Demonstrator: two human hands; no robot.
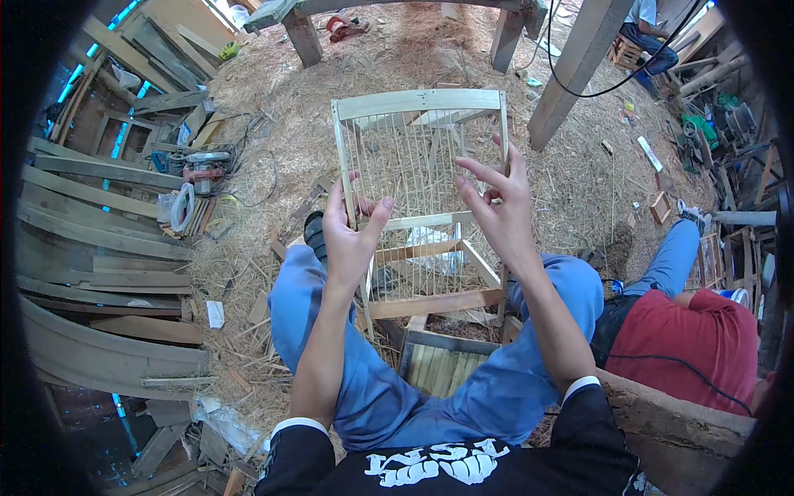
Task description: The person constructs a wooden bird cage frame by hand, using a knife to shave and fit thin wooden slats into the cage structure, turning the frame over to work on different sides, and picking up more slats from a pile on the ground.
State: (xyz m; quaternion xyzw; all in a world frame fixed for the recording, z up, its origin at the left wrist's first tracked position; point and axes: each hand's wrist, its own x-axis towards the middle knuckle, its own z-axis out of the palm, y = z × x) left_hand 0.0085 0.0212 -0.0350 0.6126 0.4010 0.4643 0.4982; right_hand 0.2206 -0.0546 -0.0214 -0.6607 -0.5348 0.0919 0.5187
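Black shirt (pixel 331 471) with a white print fills the bottom of the head view, nearest the camera, and beyond it blue trousers (pixel 364 388) spread to bent knees. Between the thighs shows a slatted wooden piece (pixel 438 368) with a dark edge.

Past it, in the middle of the view, stands the pale wooden frame (pixel 422 102), with a curved top rail, lower crossbars and many thin lines running lengthwise between its two side posts. The hands are apart, one at each side of it. The left hand (pixel 351 231) has the left post between its thumb and fingers; how firmly it grips cannot be told. The right hand (pixel 503 207) is at the right post, thumb and forefinger spread inward; whether it clamps the post cannot be told.

Wood shavings cover the floor (pixel 397 58). Curved planks (pixel 107 347) are stacked along the left, with power tools (pixel 203 169) near them. A wooden tabletop (pixel 269 15) on thick legs crosses the far edge. At the right is a person in a red shirt (pixel 686 347); farther off, another person (pixel 649 35) sits.
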